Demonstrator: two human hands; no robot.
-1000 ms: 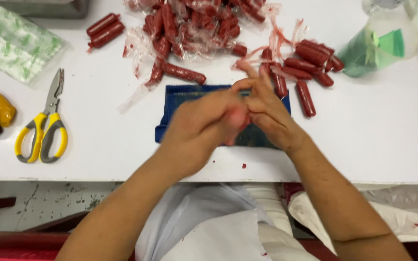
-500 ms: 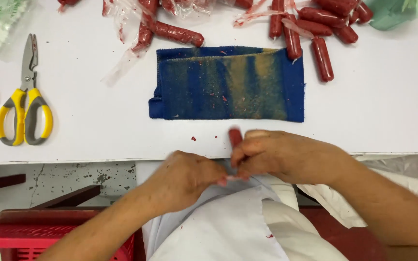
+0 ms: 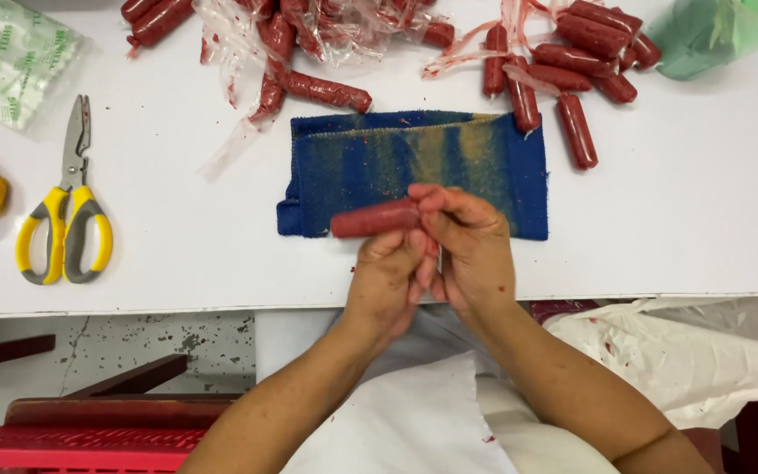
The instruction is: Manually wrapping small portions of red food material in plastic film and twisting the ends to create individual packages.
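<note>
Two hands meet just past the near edge of the white table [image 3: 677, 228], above the front hem of a folded blue cloth [image 3: 370, 167] stained yellow in streaks. The right hand [image 3: 474, 250] has its grip closed, thumb and fingertips pinching the right end of a red sausage [image 3: 374, 219], which lies level and points left over the cloth. The left hand [image 3: 389, 276] sits under and beside it with fingers curled; whether its grip is on the sausage or only on the other hand I cannot tell. Holding the piece over the cloth seems meant to let crumbs fall there. To the left lie yellow-handled scissors [image 3: 65, 228], within easy reach. Farther back, bare sausages [image 3: 572, 79] lie grouped at the right, and others wrapped in torn clear plastic [image 3: 309, 35] are heaped at the middle, apparently kept apart.
</note>
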